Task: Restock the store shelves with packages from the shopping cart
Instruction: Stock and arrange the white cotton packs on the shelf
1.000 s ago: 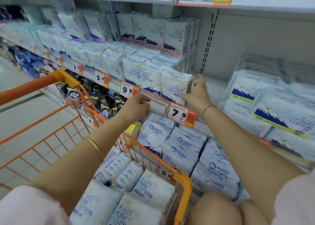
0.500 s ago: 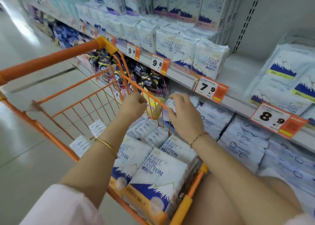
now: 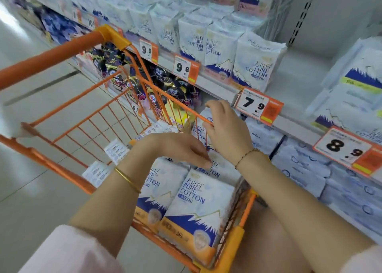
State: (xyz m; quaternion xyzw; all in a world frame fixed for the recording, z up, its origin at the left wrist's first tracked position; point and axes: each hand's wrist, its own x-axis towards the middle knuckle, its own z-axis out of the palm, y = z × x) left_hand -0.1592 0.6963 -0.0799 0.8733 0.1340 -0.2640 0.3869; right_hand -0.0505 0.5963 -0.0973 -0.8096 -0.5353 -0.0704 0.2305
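Orange cart (image 3: 62, 51) holds white, blue-mountain-printed packages (image 3: 198, 208).

The person wears a soft, fuzzy-looking pale pink top. Its left sleeve (image 3: 68, 250) and right sleeve (image 3: 361, 260) both end high on the arms, so the forearms are bare. A thin, smooth gold bangle (image 3: 128, 179) circles the wrist behind the left hand (image 3: 182, 148). A finer bracelet (image 3: 246, 156), a slim cord or chain with small gold-toned beads, sits just behind the right hand (image 3: 225, 128). No rings are visible on either hand.
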